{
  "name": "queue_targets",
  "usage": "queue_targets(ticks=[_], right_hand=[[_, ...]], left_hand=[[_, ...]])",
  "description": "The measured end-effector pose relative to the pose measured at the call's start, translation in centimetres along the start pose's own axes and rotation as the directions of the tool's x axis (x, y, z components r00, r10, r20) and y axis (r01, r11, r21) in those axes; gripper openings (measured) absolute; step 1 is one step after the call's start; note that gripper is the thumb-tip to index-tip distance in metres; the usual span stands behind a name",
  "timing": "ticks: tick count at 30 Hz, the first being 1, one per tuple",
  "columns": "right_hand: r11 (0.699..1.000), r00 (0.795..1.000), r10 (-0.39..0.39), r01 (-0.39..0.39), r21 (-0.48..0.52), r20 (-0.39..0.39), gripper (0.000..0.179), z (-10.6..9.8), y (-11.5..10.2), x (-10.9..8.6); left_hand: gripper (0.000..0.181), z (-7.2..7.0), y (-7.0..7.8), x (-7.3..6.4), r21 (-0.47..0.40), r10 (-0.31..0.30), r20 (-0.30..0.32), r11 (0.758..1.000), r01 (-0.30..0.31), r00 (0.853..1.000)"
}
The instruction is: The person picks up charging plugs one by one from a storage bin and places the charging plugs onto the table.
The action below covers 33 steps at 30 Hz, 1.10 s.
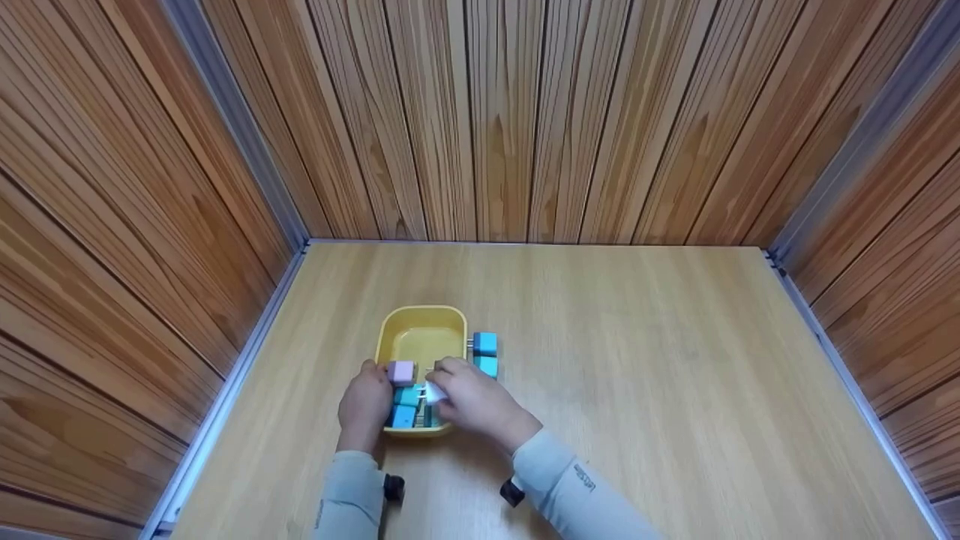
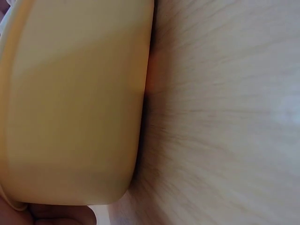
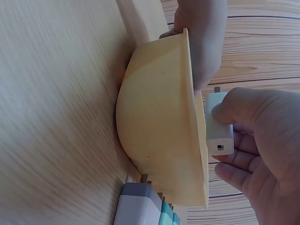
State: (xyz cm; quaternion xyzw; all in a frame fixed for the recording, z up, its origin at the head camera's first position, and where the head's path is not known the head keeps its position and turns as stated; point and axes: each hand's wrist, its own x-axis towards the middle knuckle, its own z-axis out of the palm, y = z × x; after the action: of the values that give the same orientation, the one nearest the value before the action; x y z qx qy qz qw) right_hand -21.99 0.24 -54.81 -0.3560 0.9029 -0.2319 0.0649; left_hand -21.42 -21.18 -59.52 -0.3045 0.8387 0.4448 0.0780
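Observation:
A yellow plastic tub (image 1: 426, 337) stands on the table. My left hand (image 1: 365, 405) grips its left rim; the left wrist view shows curled fingers (image 2: 65, 215) by the tub's edge. Over the tub's near half, my right hand (image 1: 480, 401) pinches a white charger (image 3: 219, 124) between thumb and fingers, with a metal prong showing at its far end. Inside the tub lie a lilac charger (image 1: 401, 373), a teal charger (image 1: 407, 395) and a blue charger (image 1: 403, 417). My right hand hides part of the tub's near right side.
Along the tub's right outer side lie a blue charger (image 1: 485, 343), a teal charger (image 1: 487, 367) and a lilac charger with a grey end (image 3: 136, 206), prongs towards the tub. Wood-panelled walls (image 1: 502, 150) stand around the table (image 1: 675, 390).

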Motion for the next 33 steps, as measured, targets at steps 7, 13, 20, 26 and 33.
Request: queue_targets(ticks=[7,13,20,26,33], right_hand=[[1.0,1.0,-0.013,0.012,-0.007,-0.025,0.049,-0.3,0.5,-0.4],[1.0,1.0,-0.008,0.008,-0.006,-0.023,0.05,-0.7,0.8,-0.7],[1.0,0.999,0.008,-0.008,-0.007,-0.039,0.048,-1.2,1.4,-0.9],[0.999,0.998,0.049,-0.049,0.002,-0.039,0.052,-1.4,1.7,-1.3],[0.998,0.997,0.063,-0.061,0.032,-0.054,0.051,-1.7,2.3,-1.6]], left_hand=[[0.038,0.0,-0.1,-0.1,0.016,0.005,-0.002,1.0,-0.005,1.0],[0.037,-0.1,-0.1,-0.1,0.006,-0.013,0.0,1.0,0.013,1.0],[0.042,0.0,0.0,-0.1,-0.03,-0.03,0.019,0.999,0.03,0.999],[0.043,-0.1,0.0,-0.2,-0.039,-0.034,0.024,0.999,0.035,0.999],[0.045,-0.1,0.0,-0.2,-0.059,-0.038,0.032,0.997,0.04,0.999]])
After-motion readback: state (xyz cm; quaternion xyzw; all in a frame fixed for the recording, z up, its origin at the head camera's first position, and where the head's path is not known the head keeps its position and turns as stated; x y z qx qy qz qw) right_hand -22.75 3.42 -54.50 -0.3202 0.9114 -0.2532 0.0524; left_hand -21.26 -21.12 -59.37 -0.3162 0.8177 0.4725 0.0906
